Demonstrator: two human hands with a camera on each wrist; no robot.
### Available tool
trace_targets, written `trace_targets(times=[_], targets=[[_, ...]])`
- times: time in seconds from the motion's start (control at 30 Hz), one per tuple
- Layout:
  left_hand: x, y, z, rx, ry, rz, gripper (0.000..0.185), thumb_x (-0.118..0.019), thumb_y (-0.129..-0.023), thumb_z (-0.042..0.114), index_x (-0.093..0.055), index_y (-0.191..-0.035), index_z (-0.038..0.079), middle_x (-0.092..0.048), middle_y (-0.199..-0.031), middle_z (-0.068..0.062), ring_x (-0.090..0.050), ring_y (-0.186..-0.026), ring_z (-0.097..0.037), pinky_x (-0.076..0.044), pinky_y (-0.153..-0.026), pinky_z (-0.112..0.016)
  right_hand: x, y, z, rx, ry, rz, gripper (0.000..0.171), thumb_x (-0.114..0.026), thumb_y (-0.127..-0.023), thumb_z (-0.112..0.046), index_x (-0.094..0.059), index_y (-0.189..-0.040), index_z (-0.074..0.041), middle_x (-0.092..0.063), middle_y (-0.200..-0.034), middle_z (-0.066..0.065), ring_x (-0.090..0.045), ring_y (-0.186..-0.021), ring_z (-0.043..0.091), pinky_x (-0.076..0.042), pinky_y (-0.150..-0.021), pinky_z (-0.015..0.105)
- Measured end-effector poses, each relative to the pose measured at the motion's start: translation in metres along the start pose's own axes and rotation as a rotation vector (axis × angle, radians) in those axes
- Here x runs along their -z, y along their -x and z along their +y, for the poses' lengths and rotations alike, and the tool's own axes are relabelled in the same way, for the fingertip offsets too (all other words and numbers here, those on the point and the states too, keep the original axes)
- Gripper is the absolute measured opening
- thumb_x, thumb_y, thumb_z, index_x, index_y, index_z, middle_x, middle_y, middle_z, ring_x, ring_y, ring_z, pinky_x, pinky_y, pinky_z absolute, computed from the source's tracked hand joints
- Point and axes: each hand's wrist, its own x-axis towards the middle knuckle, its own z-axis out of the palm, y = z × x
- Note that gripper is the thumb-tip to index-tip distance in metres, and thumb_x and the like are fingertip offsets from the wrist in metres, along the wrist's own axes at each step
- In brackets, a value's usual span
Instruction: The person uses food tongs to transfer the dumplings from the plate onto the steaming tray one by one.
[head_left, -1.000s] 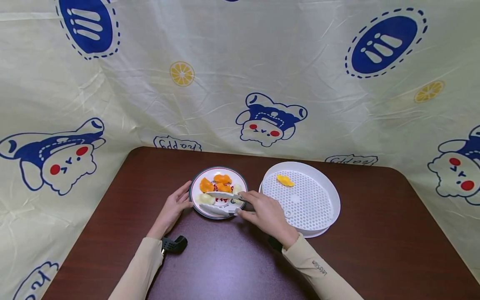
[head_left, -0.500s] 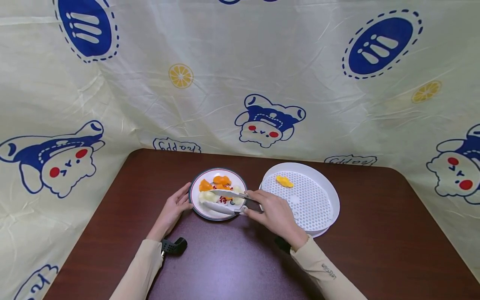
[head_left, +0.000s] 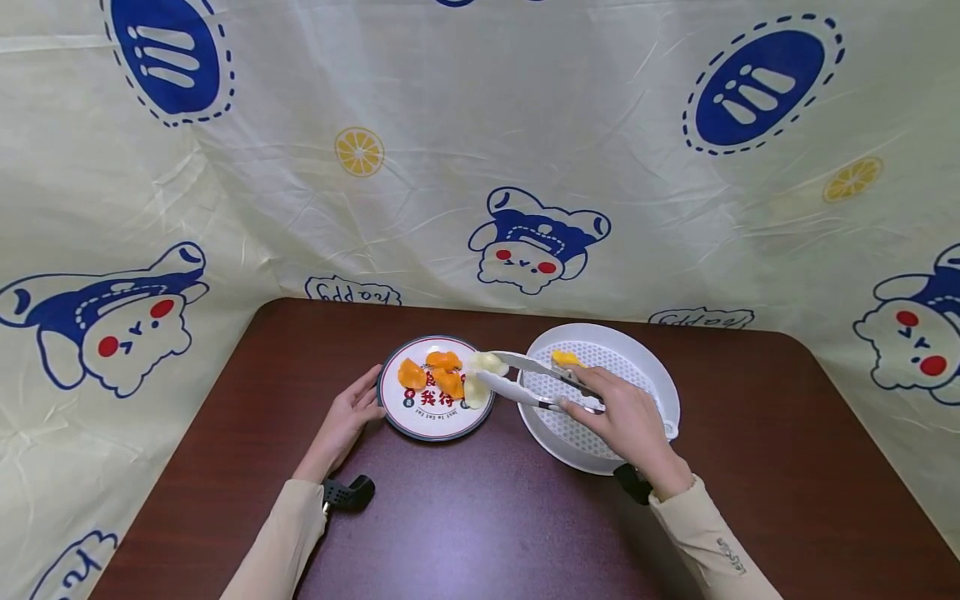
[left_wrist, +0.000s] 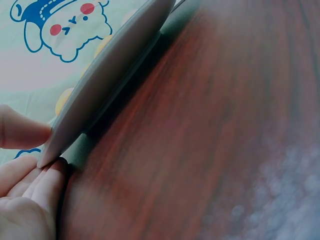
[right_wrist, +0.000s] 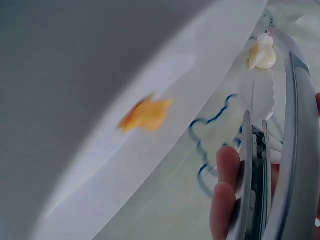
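Note:
My left hand (head_left: pixel 354 412) pinches the left rim of a round white plate (head_left: pixel 438 427); in the left wrist view the thumb lies over the edge of the plate (left_wrist: pixel 102 85), with fingers beneath. Several orange pieces (head_left: pixel 448 383) and a pale piece (head_left: pixel 476 393) lie on it. My right hand (head_left: pixel 630 417) grips metal tongs (head_left: pixel 542 367) with white tips, over the round white tray. Between the tips, above the plate's right edge, sits a pale yellowish piece (head_left: pixel 486 362). The right wrist view shows this pale piece (right_wrist: pixel 265 52) at the far end of the tongs (right_wrist: pixel 297 145).
The perforated white tray (head_left: pixel 666 383) stands right of the plate, holding a yellow piece (head_left: pixel 567 358), partly hidden by the right hand. Both stand on a dark brown table (head_left: pixel 465 533). A printed cloth (head_left: pixel 420 233) hangs behind.
The tongs have closed around a pale piece from the plate's lower left, lifted it and carried it right with my right hand. The left hand stays at the rim.

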Motion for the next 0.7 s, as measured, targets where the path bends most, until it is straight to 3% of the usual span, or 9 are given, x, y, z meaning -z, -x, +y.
trace_targets(times=[0.3,0.5,0.7], targets=[[0.002,0.0,-0.002,-0.005,-0.013,-0.002,0.072,-0.051,-0.086,-0.013,-0.021,-0.15,-0.001,-0.02,-0.156,-0.014,-0.027,-0.139,-0.026,-0.039,-0.1,-0.022,0.023,0.021,0.039,-0.059,0.064,0.054,0.051,-0.072,-0.082,-0.032,-0.063,-0.123,-0.003,-0.065,-0.113,0.017,-0.063,-0.095,0.037,-0.051,-0.063,0.054],[0.003,-0.001,-0.003,-0.007,-0.02,-0.002,0.072,-0.051,-0.086,-0.013,-0.02,-0.15,-0.002,-0.019,-0.156,-0.015,-0.026,-0.139,-0.028,-0.037,-0.101,-0.023,0.033,0.031,0.052,-0.114,0.095,0.056,0.053,-0.073,-0.082,-0.033,-0.062,-0.124,-0.003,-0.063,-0.116,0.021,-0.061,-0.098,0.041,-0.05,-0.063,0.056],[0.001,0.0,-0.001,-0.013,-0.021,0.006,0.072,-0.05,-0.086,-0.014,-0.02,-0.15,-0.002,-0.019,-0.156,-0.015,-0.026,-0.139,-0.029,-0.038,-0.101,-0.022,0.037,0.037,0.061,-0.127,0.109,0.072,0.052,-0.073,-0.081,-0.034,-0.063,-0.123,-0.004,-0.064,-0.112,0.017,-0.062,-0.093,0.037,-0.048,-0.058,0.054]])
